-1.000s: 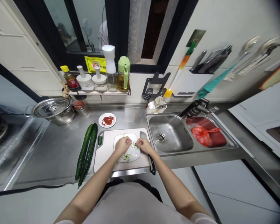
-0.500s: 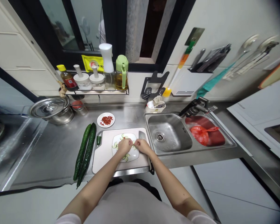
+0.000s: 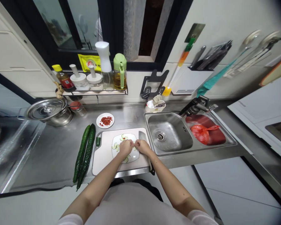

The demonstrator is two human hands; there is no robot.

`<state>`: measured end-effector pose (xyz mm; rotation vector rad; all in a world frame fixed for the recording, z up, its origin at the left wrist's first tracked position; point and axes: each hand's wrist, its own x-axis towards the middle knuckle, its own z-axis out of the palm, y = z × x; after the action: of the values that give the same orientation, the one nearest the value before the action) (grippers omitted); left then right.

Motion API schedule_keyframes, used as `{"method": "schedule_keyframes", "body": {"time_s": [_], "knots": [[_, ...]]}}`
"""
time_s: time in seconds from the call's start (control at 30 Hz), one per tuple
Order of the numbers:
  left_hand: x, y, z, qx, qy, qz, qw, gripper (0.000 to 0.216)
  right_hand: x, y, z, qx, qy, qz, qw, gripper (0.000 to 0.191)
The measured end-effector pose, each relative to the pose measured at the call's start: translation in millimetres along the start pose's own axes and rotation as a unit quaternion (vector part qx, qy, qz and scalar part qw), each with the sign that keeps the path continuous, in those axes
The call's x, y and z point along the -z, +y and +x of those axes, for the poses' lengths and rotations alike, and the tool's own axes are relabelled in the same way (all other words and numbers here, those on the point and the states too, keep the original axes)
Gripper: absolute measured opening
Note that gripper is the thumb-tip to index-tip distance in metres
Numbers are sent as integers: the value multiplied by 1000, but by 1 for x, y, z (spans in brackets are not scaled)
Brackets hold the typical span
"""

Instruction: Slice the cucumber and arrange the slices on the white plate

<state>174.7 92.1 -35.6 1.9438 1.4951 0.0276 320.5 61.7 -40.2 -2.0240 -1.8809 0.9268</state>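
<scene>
My left hand [image 3: 125, 147] and my right hand [image 3: 142, 146] meet, fingers pinched together, over a white square plate [image 3: 117, 153] with cucumber slices laid round its edge. What the fingertips pinch is too small to make out. The plate rests on a white cutting board [image 3: 105, 159]. A knife [image 3: 147, 150] lies along the board's right edge, partly under my right wrist. Two whole cucumbers [image 3: 84, 154] lie on the steel counter left of the board. A small green cucumber end [image 3: 98, 141] sits at the board's top left corner.
A small dish of red chilli bits [image 3: 105, 120] stands behind the board. The sink [image 3: 170, 132] lies to the right, with a red bag [image 3: 202, 132] in its second basin. A lidded steel pot [image 3: 48, 111] and a rack of condiment bottles [image 3: 93, 78] stand at the back left.
My two hands have drawn closer until their fingertips meet over the plate. The view has shifted slightly; nothing else on the counter moved.
</scene>
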Motion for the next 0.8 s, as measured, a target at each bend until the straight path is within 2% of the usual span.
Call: {"method": "schedule_keyframes", "body": {"time_s": [0.3,0.8], "knots": [[-1,2,2,10,-8,11,1000,21,0,-6,3,-33,-9,-56,998,12],[-2,3,3,23,-6,13,1000,20,-1,-4,8,-55,-17,-40,998,11]]}}
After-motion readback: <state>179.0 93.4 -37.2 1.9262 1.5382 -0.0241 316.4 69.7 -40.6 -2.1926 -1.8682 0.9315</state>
